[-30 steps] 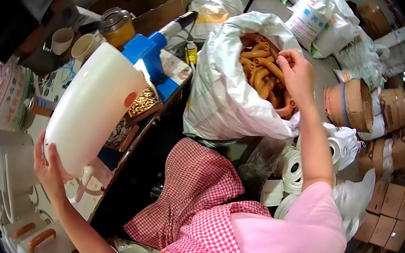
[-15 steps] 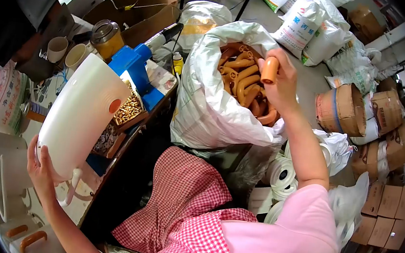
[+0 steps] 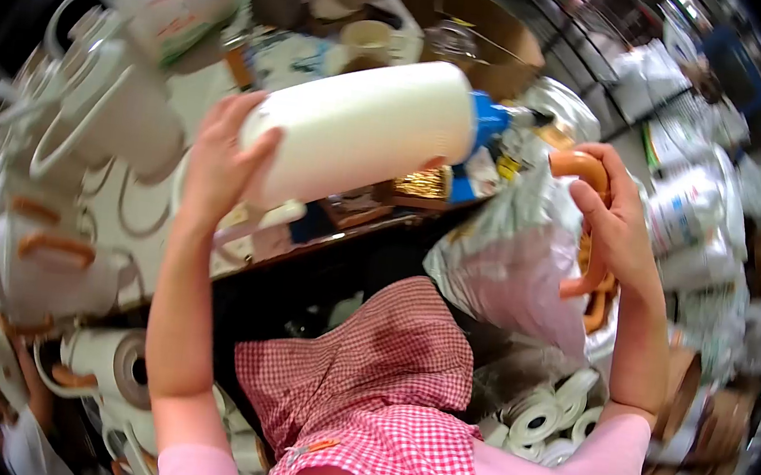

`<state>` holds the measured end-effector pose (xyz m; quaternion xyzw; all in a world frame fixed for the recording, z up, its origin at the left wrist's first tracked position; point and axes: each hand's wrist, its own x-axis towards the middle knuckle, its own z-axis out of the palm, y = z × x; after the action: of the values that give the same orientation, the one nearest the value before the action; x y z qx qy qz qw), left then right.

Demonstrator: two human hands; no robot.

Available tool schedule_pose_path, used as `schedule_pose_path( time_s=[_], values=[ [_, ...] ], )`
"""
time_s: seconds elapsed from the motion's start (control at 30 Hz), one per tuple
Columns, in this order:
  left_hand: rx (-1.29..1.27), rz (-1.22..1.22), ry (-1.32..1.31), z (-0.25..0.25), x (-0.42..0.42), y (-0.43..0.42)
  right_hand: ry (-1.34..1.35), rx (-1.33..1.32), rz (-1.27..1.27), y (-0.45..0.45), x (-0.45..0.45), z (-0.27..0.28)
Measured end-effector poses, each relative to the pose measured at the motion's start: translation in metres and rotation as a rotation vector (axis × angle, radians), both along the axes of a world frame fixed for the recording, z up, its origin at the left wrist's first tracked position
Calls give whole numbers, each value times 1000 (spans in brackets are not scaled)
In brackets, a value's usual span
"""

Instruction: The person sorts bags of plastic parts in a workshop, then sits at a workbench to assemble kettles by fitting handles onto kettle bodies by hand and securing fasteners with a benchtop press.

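Observation:
My left hand [image 3: 225,156] grips one end of a white plastic jug body [image 3: 364,129], thumb on its near side. The jug body lies tilted almost level over the bench, with a hole low on its wall near the far end. In my right hand [image 3: 620,212] is a curved orange-brown plastic handle [image 3: 582,169], fingers wrapped round it. That hand is above a white woven sack [image 3: 512,265] holding more such handles [image 3: 597,311], apart from the jug body. A blue tool [image 3: 488,119] shows partly behind the jug body, with small brass-coloured parts [image 3: 423,183] in a box below it.
White jugs [image 3: 124,118] crowd the bench's left side, some with orange-brown handles. A cardboard box [image 3: 503,42] and a cup [image 3: 369,40] stand at the back. White rolls [image 3: 533,420] lie below the sack. Another person [image 3: 34,442] is at lower left.
The view has turned left. My right hand has drawn the orange-brown handle out from over the sack's middle towards the jug body. The jug body has tipped from upright to nearly level.

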<state>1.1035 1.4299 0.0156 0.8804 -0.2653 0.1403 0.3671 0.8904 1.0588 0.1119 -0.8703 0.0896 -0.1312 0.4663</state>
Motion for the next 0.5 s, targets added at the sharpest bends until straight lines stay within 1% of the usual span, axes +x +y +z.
schedule_pose_path(
  time_s=[0.03,0.1,0.17,0.23,0.27,0.3,0.33,0.37,0.4,0.43,0.47,0.5],
  values=[
    [-2,33,-2,0,-2,1,113,66,57,13,12,4],
    [7,96,31,5,-8,1,149,131,214,49,31,10],
    [40,120,10,5,-10,1,94,444,275,95,38,1],
    [48,130,39,7,-11,2,214,672,201,128,29,-33],
    [66,142,76,10,-10,1,373,653,192,132,15,-61],
    [-42,122,45,-6,-5,-6,533,637,222,135,0,-94],
    [-142,102,42,-11,-4,-1,706,220,359,128,-15,-134],
    [-181,146,-28,-16,-6,-6,871,249,393,150,-35,-128],
    [-276,110,14,-24,0,-7,798,274,475,125,-67,-187],
    [-263,156,-22,-19,-7,-5,876,354,532,117,-68,-193],
    [-199,185,-22,-24,-6,-12,959,430,587,108,-67,-201],
    [-3,185,53,-17,-7,-6,1045,499,639,100,-64,-209]
  ],
)
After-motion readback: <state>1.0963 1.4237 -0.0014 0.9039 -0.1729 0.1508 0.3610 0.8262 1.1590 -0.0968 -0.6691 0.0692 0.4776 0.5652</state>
